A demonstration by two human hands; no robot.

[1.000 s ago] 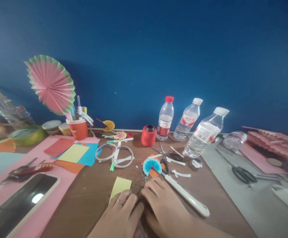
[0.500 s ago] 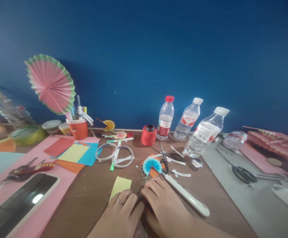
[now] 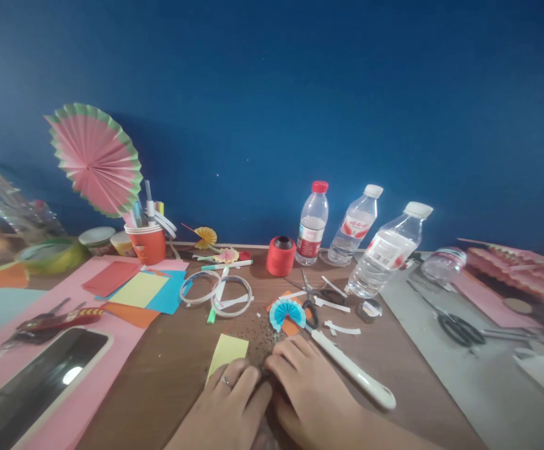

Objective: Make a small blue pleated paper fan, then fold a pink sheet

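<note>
My left hand point(image 3: 232, 397) and my right hand point(image 3: 309, 381) rest side by side at the table's front, fingers curled and bent inward. Something small and dark shows between their fingertips; I cannot make out what it is. A yellow paper sheet point(image 3: 228, 351) lies beneath or just beyond my left fingers. Past my right hand sits a small pleated blue paper fan point(image 3: 287, 314) on orange paper point(image 3: 291, 327). Beside my right hand lies a tool with a long white handle point(image 3: 353, 367). Dark specks point(image 3: 258, 330) are scattered in front of both hands.
Black-handled scissors point(image 3: 313, 300), paper strips point(image 3: 341, 328), two tape rolls point(image 3: 233, 296) and a red thread spool point(image 3: 281, 256) lie farther back. Bottles point(image 3: 384, 253) stand behind. At left are a phone point(image 3: 42, 387), coloured papers point(image 3: 140, 290) and a red cup point(image 3: 146, 244).
</note>
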